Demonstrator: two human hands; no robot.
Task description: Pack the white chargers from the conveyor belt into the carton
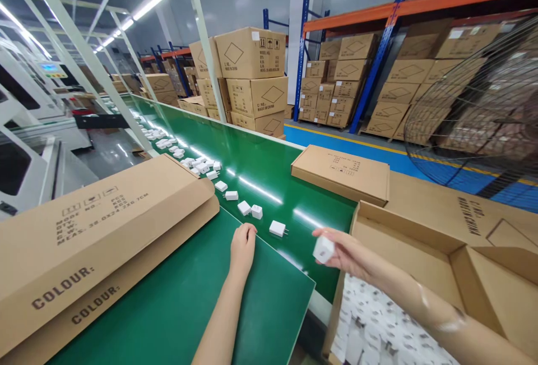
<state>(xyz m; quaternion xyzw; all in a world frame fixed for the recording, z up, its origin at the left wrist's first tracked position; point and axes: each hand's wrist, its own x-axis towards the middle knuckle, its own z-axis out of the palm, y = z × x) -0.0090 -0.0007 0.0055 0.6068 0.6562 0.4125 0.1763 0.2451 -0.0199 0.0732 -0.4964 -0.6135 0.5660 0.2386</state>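
My right hand (336, 250) grips a white plug charger (323, 249) between thumb and fingers, above the belt's near edge. Below my right forearm is an open carton (357, 225) with many white chargers (374, 320) packed in rows. My left hand (244, 244) rests at the edge of the green tabletop (269, 303), fingers curled in, with nothing showing in them. Just beyond it on the green conveyor belt (260, 169) lie loose chargers, the nearest being one charger (277, 229) with its prongs pointing right and another charger (256, 212) standing beside its neighbour.
Flattened cartons (105, 230) lie to the left on the tabletop. A closed flat carton (340, 171) sits across the belt at right. Stacked boxes (256, 79) stand behind the belt, a metal frame post (205, 40) rises there, and a large fan (474, 107) is at far right.
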